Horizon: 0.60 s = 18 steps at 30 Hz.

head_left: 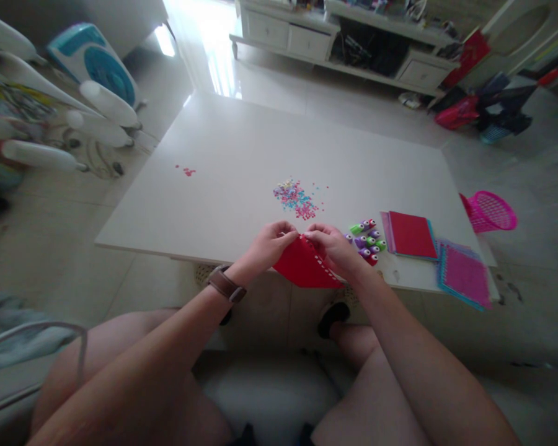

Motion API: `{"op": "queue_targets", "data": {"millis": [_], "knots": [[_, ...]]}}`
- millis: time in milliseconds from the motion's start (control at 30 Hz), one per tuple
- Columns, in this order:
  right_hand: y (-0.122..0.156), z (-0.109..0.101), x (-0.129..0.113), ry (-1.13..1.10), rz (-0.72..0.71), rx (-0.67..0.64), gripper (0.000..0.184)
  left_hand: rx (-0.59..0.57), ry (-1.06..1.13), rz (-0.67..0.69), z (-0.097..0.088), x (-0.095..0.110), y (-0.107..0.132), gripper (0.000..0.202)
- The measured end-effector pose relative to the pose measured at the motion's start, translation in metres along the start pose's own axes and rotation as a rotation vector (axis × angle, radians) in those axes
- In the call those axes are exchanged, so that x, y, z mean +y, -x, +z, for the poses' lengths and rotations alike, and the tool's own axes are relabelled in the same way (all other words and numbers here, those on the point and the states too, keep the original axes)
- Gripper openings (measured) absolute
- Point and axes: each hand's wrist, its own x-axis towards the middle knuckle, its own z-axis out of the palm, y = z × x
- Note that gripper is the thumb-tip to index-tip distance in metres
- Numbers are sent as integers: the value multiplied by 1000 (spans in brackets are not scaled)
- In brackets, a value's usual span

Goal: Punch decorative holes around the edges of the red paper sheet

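Head: pink basket (486,211), red cloth (295,265) apart

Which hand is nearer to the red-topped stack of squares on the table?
The right. The right hand pinches the red piece to the left of the red-topped stack, with small colourful pieces between; the left hand is farther left.

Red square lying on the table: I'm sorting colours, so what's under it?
Under the red square, a pink edge shows at left and a blue edge at right; the rest is covered.
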Motion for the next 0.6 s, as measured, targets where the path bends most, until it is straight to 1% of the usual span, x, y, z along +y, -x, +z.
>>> {"op": "queue_targets", "data": {"millis": [67,200,300,367,400,467,533,567,600], "knots": [[2,1,0,24,-10,10,32,-4,-9,18,-1,1,1,7],[4,-1,2,127,-86,44,32,-40,-71,44,-7,0,3,10],[2,-4,4,250,-153,71,34,-56,-157,114,-11,0,2,11],[-1,-6,4,317,-225,125,36,-21,-214,205,-13,3,3,7],[-3,-7,3,347,-284,175,36,14,-241,258,-14,5,4,7],[-4,-7,2,396,-448,322,33,105,-284,354,-15,10,6,9],[-3,-7,1,435,-596,450,28,176,-306,413,-15,15,9,11],[-2,-6,0,444,-633,467,26,191,-304,425,-15,16,10,13],[-1,-4,0,446,-642,449,25,190,-295,426,-14,17,11,14]]}}
